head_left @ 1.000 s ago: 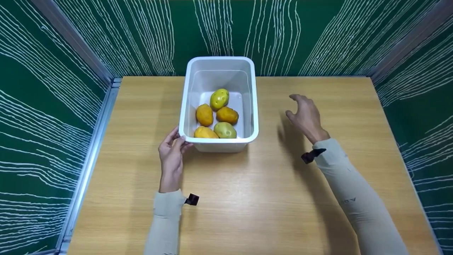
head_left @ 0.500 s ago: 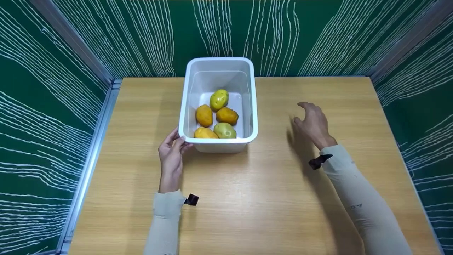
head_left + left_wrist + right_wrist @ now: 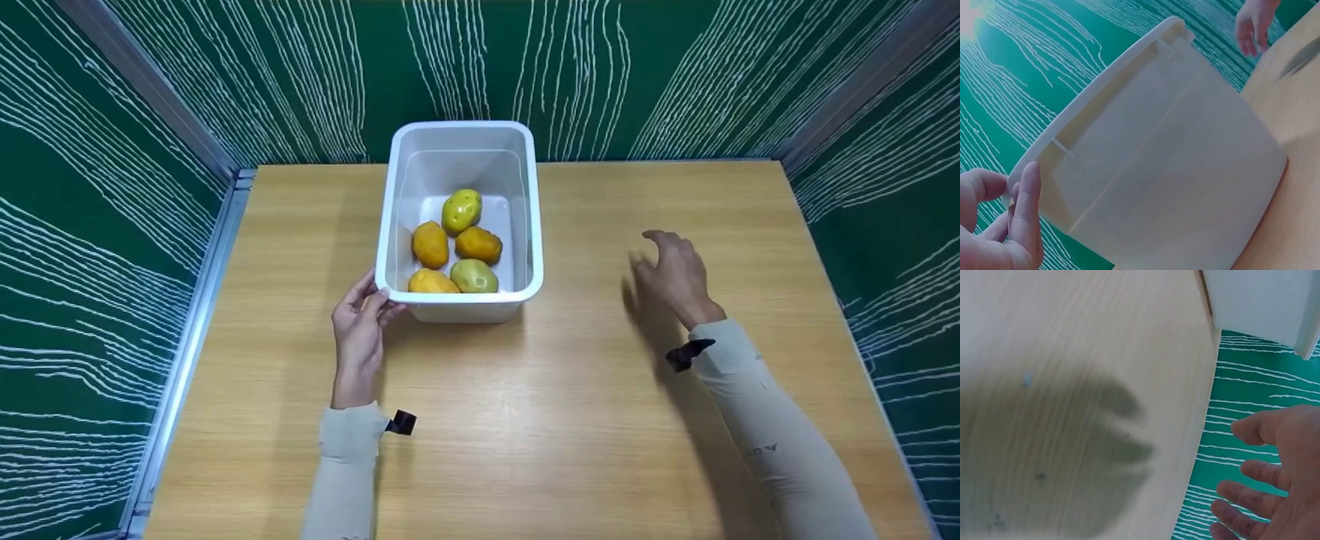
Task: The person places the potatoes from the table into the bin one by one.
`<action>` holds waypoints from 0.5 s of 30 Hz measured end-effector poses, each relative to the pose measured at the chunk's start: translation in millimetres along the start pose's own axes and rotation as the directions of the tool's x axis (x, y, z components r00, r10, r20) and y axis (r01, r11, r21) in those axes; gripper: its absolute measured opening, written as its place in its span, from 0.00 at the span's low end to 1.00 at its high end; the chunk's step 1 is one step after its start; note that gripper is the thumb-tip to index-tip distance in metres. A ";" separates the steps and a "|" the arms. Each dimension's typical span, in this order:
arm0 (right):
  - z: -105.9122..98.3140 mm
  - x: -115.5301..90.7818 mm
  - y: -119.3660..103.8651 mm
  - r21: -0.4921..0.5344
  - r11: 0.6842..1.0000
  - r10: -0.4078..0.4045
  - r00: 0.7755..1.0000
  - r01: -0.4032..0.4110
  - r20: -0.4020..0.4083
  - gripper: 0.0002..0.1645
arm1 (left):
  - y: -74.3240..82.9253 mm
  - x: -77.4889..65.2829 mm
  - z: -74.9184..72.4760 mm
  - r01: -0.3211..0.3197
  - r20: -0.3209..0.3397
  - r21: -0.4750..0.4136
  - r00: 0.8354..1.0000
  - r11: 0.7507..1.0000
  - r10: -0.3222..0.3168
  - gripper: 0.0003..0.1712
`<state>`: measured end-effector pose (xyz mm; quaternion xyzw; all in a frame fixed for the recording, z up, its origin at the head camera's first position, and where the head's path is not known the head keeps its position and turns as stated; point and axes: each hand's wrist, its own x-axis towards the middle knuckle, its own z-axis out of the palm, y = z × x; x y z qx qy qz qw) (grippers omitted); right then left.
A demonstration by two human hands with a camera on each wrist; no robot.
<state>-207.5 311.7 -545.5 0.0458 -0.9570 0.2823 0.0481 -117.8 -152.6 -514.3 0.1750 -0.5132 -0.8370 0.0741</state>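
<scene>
A deep white plastic bin [image 3: 535, 225] stands toward the back of the table. Inside it lie several mangoes: a yellow-green one [image 3: 461, 211] at the back, an orange one [image 3: 430, 244] at the left, a darker orange one [image 3: 478, 245] at the right, a yellow one [image 3: 433, 282] and a pale green one [image 3: 474, 277] at the front. My left hand [image 3: 358, 322] pinches the rim at the bin's near left corner; the left wrist view shows thumb and fingers on that rim [image 3: 1095, 95]. To the right of the bin, my right hand [image 3: 675, 277] hovers over the table with relaxed fingers, holding nothing.
The wooden table [image 3: 480, 450] extends in front of the bin and to both sides. Green walls with white wavy lines [image 3: 450, 60] enclose its back and sides. A metal rail [image 3: 187, 337] runs along the left edge.
My right hand has moved away from the bin, to the right and a little toward me. The left hand keeps its grip on the rim, and the mangoes have not moved.
</scene>
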 end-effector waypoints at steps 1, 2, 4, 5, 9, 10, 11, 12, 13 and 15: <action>0.3 -0.6 1.0 -0.001 1.000 -0.002 1.000 0.002 -0.002 0.28 | 0.7 0.2 -1.0 0.002 0.007 0.001 1.000 1.000 -0.002 0.29; 0.6 -1.3 1.8 -0.004 1.000 -0.001 1.000 0.001 -0.002 0.28 | 1.4 0.8 -2.0 -0.002 0.017 -0.001 1.000 1.000 0.002 0.29; 1.5 -3.0 3.2 -0.005 1.000 0.003 1.000 -0.003 -0.001 0.29 | 3.0 1.6 -4.7 -0.014 0.041 -0.005 0.999 1.000 0.014 0.29; 2.0 -3.4 3.6 -0.005 1.000 0.004 1.000 -0.004 0.002 0.30 | 3.6 2.1 -6.6 -0.020 0.056 -0.003 0.998 1.000 0.020 0.29; 4.1 -6.2 5.9 -0.001 1.000 -0.003 1.000 0.003 0.002 0.32 | 5.2 6.0 -19.3 -0.029 0.112 0.044 0.993 0.999 0.024 0.25; 4.9 -6.8 6.7 -0.001 1.000 -0.009 1.000 0.009 -0.001 0.32 | 5.1 7.9 -23.8 -0.031 0.122 0.074 0.992 0.997 0.021 0.24; 5.6 -7.5 7.3 0.000 1.000 -0.016 1.000 0.016 -0.004 0.32 | 4.8 10.5 -28.6 -0.031 0.125 0.113 0.992 0.993 0.017 0.24; 6.2 -8.4 7.9 0.001 1.000 -0.024 1.000 0.024 -0.007 0.33 | 4.8 13.2 -32.9 -0.035 0.121 0.160 0.993 0.987 0.016 0.24; 6.7 -9.4 8.2 0.002 1.000 -0.030 1.000 0.030 -0.009 0.33 | 4.3 16.6 -37.2 -0.050 0.115 0.207 0.993 0.977 0.027 0.24; 7.5 -11.1 8.9 0.000 0.999 -0.037 0.999 0.037 -0.003 0.35 | 3.0 24.9 -45.8 -0.093 0.096 0.340 0.993 0.936 0.064 0.24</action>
